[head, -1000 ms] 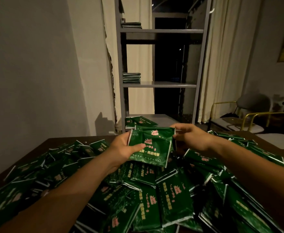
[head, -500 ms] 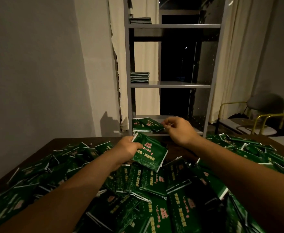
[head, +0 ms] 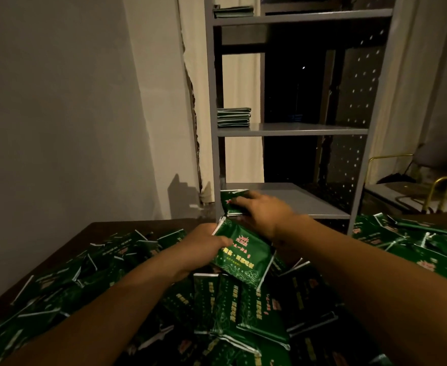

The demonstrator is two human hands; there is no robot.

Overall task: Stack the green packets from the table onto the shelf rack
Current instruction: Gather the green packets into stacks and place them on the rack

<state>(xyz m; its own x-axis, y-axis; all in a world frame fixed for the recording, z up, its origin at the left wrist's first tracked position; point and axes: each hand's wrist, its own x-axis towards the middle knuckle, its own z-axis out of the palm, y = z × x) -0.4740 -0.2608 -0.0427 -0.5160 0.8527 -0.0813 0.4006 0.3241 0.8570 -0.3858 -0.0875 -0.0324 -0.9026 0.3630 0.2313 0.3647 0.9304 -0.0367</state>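
Note:
A heap of green packets [head: 230,307] covers the dark table [head: 103,231]. My left hand [head: 204,247] grips one green packet [head: 243,257] by its left edge, just above the heap. My right hand [head: 264,210] lies with its fingers on a small pile of packets [head: 229,202] on the lowest shelf of the grey rack [head: 296,130]. Whether those fingers curl round a packet is hard to tell. A neat stack of packets [head: 233,117] sits on the middle shelf, and another stack [head: 233,11] on the shelf above.
The rack stands right behind the table's far edge, between a cracked wall [head: 85,101] and a pale curtain [head: 415,88]. A chair with a brass frame [head: 439,180] stands at the right.
My right hand has let go of the held packet and reached forward to the pile on the lowest shelf. The left hand keeps the packet and has shifted slightly toward the rack.

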